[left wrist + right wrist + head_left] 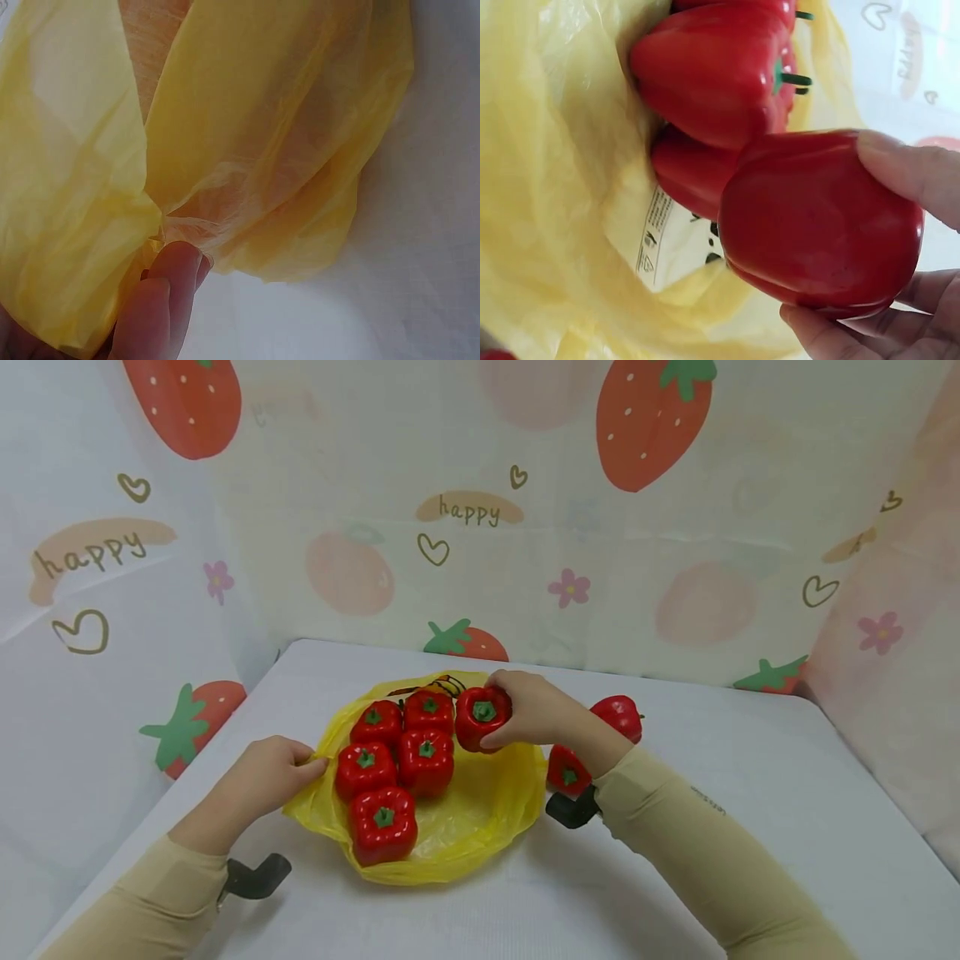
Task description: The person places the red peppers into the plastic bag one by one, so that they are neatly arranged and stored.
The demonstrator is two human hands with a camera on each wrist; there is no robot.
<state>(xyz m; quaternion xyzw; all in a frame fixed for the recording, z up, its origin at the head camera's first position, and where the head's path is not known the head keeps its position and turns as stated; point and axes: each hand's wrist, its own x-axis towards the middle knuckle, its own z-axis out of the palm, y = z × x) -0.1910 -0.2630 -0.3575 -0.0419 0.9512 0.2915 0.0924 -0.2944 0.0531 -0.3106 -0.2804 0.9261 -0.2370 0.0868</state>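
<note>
A yellow plastic bag (480,814) lies wide open on the table, with several red bell peppers (426,764) inside its left half, green stems up. At its left rim my left hand (273,772) pinches the plastic between thumb and fingers; the left wrist view shows the bunched film (154,240) at the fingertips. My right hand (540,706) grips another red bell pepper (821,225) by its sides, over the bag's back right part. In the right wrist view this pepper hides part of the ones behind it.
Two more red bell peppers, one upper (618,717) and one lower (567,770), lie on the white table (750,793) right of the bag, partly behind my right forearm. A strawberry-print backdrop (480,585) encloses the table's back and sides.
</note>
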